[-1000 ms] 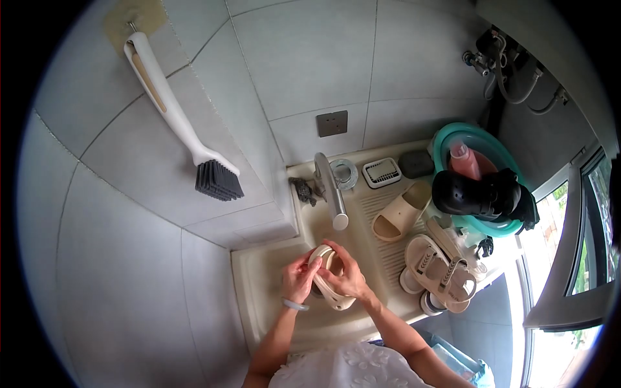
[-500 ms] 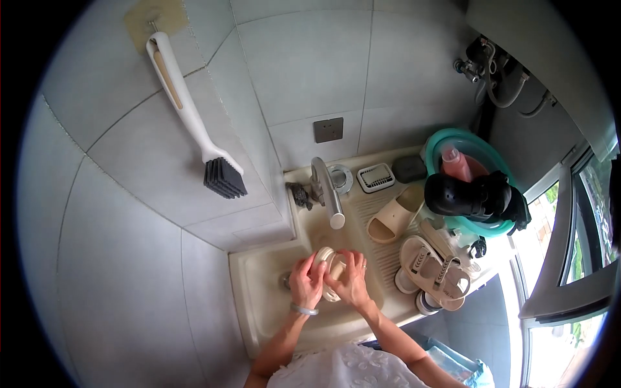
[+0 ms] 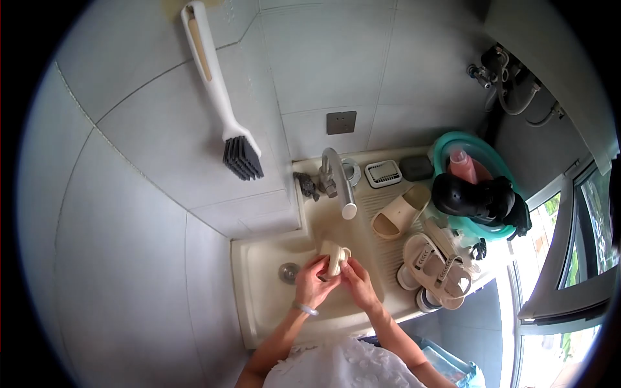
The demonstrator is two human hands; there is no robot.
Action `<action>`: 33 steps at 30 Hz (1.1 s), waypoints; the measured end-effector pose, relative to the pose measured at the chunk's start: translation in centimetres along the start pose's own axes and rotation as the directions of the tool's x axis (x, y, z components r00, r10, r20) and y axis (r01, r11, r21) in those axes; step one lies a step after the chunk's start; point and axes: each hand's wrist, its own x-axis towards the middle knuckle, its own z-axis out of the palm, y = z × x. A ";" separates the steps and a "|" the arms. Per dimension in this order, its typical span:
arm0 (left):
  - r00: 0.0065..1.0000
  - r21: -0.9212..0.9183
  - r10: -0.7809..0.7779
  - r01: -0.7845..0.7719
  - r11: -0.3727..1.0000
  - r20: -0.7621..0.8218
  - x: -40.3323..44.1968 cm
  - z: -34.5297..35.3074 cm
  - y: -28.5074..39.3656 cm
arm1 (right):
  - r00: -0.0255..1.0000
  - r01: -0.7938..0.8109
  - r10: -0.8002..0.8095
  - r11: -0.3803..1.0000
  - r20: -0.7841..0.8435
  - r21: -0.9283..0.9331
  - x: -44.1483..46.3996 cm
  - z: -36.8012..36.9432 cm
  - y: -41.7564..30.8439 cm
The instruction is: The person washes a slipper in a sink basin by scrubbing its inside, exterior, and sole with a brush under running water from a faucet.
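Note:
A small cream-coloured rounded object point(image 3: 332, 257), with a ring-like loop at its right, is held over the sink point(image 3: 262, 317); its exact kind does not show. My left hand point(image 3: 313, 284) is closed around its left and lower side, and a pale bracelet circles that wrist. On the right side, my right hand point(image 3: 356, 284) pinches it with thumb and fingers. Part of it is hidden behind my fingers. Just beyond it, the curved metal faucet point(image 3: 339, 181) hangs over the basin; no water stream is visible.
Right of the basin lie a beige slipper point(image 3: 401, 212) and strapped sandals point(image 3: 435, 268) on the ribbed drainboard. Behind them stand a soap dish point(image 3: 383, 173) and a teal basin point(image 3: 446, 143) holding a pink bottle point(image 3: 462, 166) and black items. A brush point(image 3: 223, 97) hangs on the left wall.
Both hands have turned the cream object, so its ring-like opening no longer faces me and a smooth side shows. The camera view has shifted slightly, and the drain is now uncovered.

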 end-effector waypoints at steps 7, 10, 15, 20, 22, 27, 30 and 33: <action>0.988 -0.007 -0.047 0.049 0.999 0.149 -1.1 -1.8 0.8 | 0.995 0.082 -0.072 0.986 0.071 -0.144 -1.0 -1.0 0.4; 0.982 -0.036 -0.046 0.053 0.998 0.181 -1.1 -2.7 1.3 | 0.986 0.124 -0.102 0.977 0.131 -0.173 -1.0 -1.4 0.8; 0.987 -0.033 -0.014 0.020 0.999 0.162 -1.1 -2.4 1.9 | 0.984 0.177 -0.179 0.949 0.017 -0.260 -1.5 -0.1 0.9; 0.991 -0.007 -0.052 0.053 0.999 0.127 -1.6 -1.4 0.1 | 0.951 0.098 -0.241 0.829 -0.194 -0.550 -1.9 0.3 0.7; 0.985 -0.039 -0.107 0.114 0.993 0.134 -1.2 -1.5 -0.2 | 0.945 0.077 -0.241 0.821 -0.223 -0.565 -2.0 0.3 0.7; 0.957 -0.036 -0.225 0.236 0.971 0.182 -0.6 -2.0 -2.6 | 0.972 0.024 -0.122 0.901 -0.199 -0.434 -1.8 -0.5 1.2; 0.914 -0.122 -0.325 0.361 0.924 0.244 0.0 -2.5 -2.2 | 0.982 0.019 -0.075 0.951 -0.172 -0.308 -1.9 -0.9 1.2; 0.898 -0.130 -0.332 0.380 0.916 0.289 0.5 -2.9 -3.4 | 0.989 -0.001 -0.034 0.974 -0.146 -0.228 -2.0 -1.1 0.9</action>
